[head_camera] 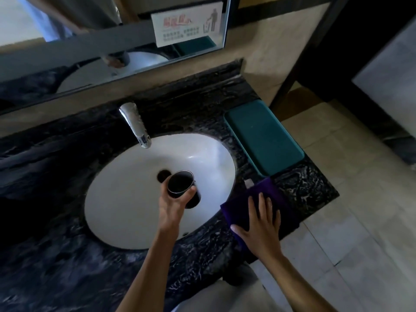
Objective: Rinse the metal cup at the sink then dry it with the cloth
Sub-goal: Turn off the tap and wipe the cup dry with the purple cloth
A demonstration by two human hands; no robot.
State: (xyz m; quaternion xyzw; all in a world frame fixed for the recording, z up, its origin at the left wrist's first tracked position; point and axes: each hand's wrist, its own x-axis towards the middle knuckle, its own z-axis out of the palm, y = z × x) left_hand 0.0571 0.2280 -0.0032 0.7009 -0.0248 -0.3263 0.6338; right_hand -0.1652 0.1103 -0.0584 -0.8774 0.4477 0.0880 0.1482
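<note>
My left hand (173, 204) grips a dark metal cup (180, 183) over the white oval sink (126, 199), its mouth tilted up toward me, just right of the drain hole. A purple cloth (249, 194) lies on the black marble counter at the sink's right rim. My right hand (262, 224) rests flat on the cloth with the fingers spread. The chrome faucet (136, 124) stands at the back of the basin, and I see no water running from it.
A teal rectangular tray (263, 136) lies on the counter behind the cloth, at the right end. The marble counter (56, 255) wraps the sink; its right edge drops to a tiled floor (360, 221). A mirror (90, 41) with a sign runs along the back wall.
</note>
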